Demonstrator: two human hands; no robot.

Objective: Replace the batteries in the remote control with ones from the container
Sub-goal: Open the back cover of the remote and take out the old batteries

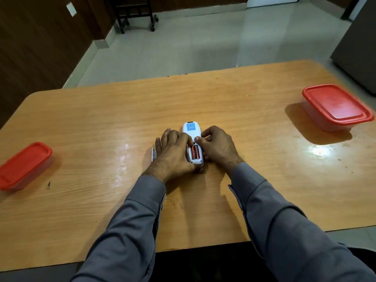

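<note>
A white remote control (190,129) lies face down at the middle of the wooden table (244,180), its battery compartment uncovered. Two red batteries (195,152) sit side by side in it. My left hand (173,153) holds the remote from its left side, with a fingertip at the top of the batteries. My right hand (217,146) holds the right side, fingers curled, thumb and forefinger at the upper edge of the compartment. The white battery cover (154,154) lies just left of my left hand. Two clear containers with red lids stand closed: one at far left (24,164), one at far right (335,105).
Beyond the table's far edge is a tiled floor with a dark wheeled stand (135,14) at the back. A dark cabinet (358,47) stands at the right, past the right container.
</note>
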